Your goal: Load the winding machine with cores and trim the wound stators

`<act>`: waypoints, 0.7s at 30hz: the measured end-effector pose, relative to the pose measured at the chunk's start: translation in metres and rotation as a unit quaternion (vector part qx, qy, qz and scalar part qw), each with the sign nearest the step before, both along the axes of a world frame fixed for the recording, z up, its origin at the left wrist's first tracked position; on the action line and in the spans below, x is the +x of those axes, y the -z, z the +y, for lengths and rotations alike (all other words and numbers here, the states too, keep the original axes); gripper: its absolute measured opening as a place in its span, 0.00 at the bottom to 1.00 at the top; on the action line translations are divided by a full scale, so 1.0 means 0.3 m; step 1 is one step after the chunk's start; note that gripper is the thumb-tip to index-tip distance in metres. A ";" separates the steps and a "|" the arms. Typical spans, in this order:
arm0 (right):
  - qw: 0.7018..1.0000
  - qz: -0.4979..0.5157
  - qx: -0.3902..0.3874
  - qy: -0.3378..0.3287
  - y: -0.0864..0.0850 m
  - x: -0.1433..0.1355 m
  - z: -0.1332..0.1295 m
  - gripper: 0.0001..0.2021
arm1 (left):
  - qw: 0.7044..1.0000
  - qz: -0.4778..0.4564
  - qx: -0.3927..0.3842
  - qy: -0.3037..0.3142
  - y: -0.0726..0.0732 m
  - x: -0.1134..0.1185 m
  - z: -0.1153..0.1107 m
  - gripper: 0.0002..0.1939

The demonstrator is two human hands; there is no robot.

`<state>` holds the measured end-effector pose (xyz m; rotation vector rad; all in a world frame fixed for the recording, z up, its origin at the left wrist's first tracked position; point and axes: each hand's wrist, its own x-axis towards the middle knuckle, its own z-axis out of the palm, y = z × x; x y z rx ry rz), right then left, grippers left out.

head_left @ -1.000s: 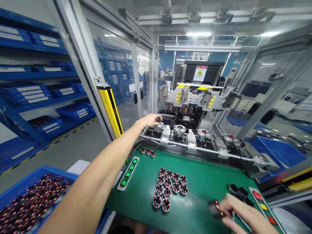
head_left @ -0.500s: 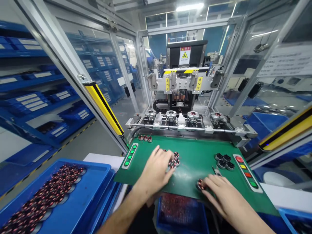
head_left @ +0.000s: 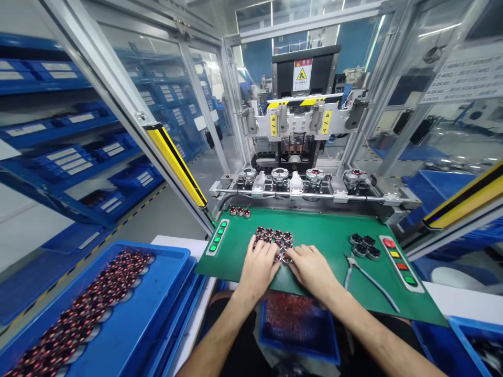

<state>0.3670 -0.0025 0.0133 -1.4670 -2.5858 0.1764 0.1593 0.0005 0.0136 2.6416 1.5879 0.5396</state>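
Several copper-wound round parts (head_left: 278, 235) stand packed together in rows on the green mat (head_left: 322, 225). My left hand (head_left: 259, 266) is at the left and near side of this group, its fingers curled round parts at the edge. From the right, my right hand (head_left: 312, 267) pinches a part (head_left: 287, 255) at the group's near right corner. Fingers of both hands hide some of the nearest parts. Pliers (head_left: 351, 262) with grey handles lie on the mat right of my right hand, jaws pointing away.
Black round parts (head_left: 364, 245) sit by the right button panel (head_left: 401, 266). Three copper parts (head_left: 239, 211) are at the mat's back left. Behind is a machine rail (head_left: 294, 192) with fixtures. A blue tray (head_left: 157, 251) of parts stands left.
My right hand has moved left with its part, from beside the pliers to the group. My left hand has shifted slightly down and left, uncovering more rows. The view has tilted slightly.
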 end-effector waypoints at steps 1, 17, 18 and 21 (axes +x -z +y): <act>1.000 0.006 0.000 -0.001 -0.005 0.017 -0.004 0.11 | 1.000 -0.005 -0.002 0.002 -0.003 -0.002 -0.001 0.15; 0.982 -0.058 0.037 0.176 -0.445 0.859 0.743 0.16 | 0.998 0.013 0.032 0.052 -0.531 0.438 0.660 0.17; 0.982 -0.065 0.025 0.175 -0.437 0.868 0.778 0.16 | 0.998 0.030 0.019 0.050 -0.526 0.478 0.730 0.18; 0.981 -0.075 -0.002 0.178 -0.403 0.876 0.844 0.13 | 0.995 0.082 -0.025 0.052 -0.484 0.549 0.880 0.19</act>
